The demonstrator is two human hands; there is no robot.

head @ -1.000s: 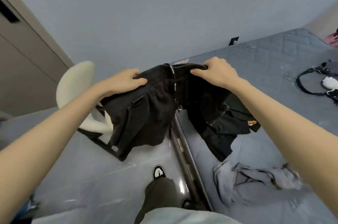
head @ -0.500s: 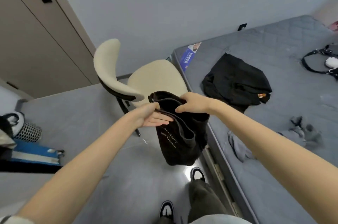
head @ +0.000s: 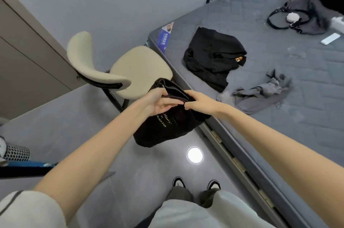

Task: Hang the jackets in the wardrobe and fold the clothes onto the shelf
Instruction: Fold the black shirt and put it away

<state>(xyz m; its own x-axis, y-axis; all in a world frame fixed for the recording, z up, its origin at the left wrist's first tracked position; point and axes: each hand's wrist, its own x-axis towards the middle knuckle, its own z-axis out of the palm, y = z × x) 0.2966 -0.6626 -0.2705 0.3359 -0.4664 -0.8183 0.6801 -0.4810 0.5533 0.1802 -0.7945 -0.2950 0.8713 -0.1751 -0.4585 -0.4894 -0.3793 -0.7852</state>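
Garment [head: 163,129] now bunched, grey mattress [head: 279,116], glossy floor [head: 74,125], maybe wardrobe [head: 28,64]

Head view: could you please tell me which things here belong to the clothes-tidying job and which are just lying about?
Job in hand:
- black garment, held by the left hand and right hand
- black clothing heap on the mattress
- grey garment beside it

Lying about:
- chair
- black bag
- flat white object
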